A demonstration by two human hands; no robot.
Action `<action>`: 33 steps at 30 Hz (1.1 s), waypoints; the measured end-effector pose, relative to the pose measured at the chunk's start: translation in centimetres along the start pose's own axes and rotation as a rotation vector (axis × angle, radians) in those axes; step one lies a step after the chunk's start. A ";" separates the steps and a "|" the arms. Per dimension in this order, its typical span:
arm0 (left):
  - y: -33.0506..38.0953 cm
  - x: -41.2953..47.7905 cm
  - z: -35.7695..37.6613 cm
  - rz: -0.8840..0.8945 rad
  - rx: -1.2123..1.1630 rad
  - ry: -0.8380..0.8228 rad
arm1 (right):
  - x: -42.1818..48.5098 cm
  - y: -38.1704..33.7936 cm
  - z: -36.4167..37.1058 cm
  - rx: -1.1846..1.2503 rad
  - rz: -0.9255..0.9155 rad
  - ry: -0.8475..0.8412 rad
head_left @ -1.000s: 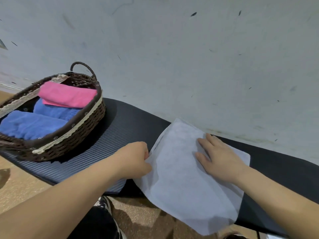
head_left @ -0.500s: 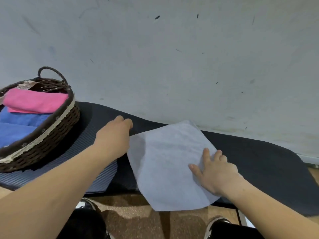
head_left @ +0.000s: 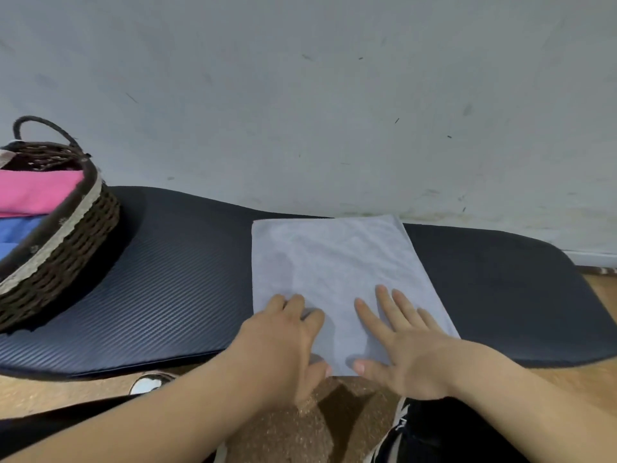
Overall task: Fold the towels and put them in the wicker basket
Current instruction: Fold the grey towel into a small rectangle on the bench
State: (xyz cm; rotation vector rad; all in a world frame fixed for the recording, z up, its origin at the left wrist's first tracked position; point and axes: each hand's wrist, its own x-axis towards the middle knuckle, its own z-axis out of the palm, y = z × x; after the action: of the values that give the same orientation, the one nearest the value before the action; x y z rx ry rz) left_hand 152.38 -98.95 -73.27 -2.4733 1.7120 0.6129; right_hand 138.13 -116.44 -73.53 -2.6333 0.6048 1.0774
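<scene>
Both your hands rest on the towel (head_left: 334, 262), at its near end. Your left hand (head_left: 283, 335) sits at the near-left corner with its fingers loosely bent; your right hand (head_left: 407, 349) lies flat with its fingers spread. Neither grips it. The towel lies flat on the mat (head_left: 173, 279), its long axis running from the mat's near edge to its far edge. At the mat's left end stands the basket (head_left: 66, 235), holding a pink towel (head_left: 36, 192) above a blue towel (head_left: 16, 232).

Subject is wearing dark trousers (head_left: 50, 429) and a white-striped dark shoe (head_left: 400, 429), both showing below the fingers (head_left: 374, 320); forearms (head_left: 167, 422) are showing bare.
</scene>
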 end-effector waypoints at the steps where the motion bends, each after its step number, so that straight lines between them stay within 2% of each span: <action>1: -0.5 0.4 0.2 -0.001 0.002 0.027 | 0.8 0.0 0.4 0.012 0.005 0.015; 7: -3.4 2.4 0.7 0.026 0.045 0.107 | 4.2 0.1 0.3 0.099 -0.011 0.193; 12: -4.4 2.7 1.9 0.090 0.102 0.069 | 4.6 1.3 0.1 0.204 -0.082 0.307; 17: -5.9 1.4 2.3 0.262 -0.001 0.252 | 2.7 2.5 0.3 0.201 -0.227 0.555; 25: -6.0 -1.0 1.6 0.257 -0.132 0.298 | 2.1 4.0 1.0 0.103 -0.301 0.526; 30: -6.5 -2.2 -0.7 0.056 -0.347 0.245 | 1.7 4.1 0.9 0.217 -0.348 0.518; 33: -7.2 -2.7 -1.6 0.007 -0.375 0.292 | 1.3 5.7 0.4 0.219 -0.267 0.573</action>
State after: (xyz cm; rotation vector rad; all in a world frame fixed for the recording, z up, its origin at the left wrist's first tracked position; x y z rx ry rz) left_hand 158.61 -94.31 -72.01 -2.9425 1.8488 0.6529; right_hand 136.10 -121.74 -75.10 -2.7092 0.4182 0.1605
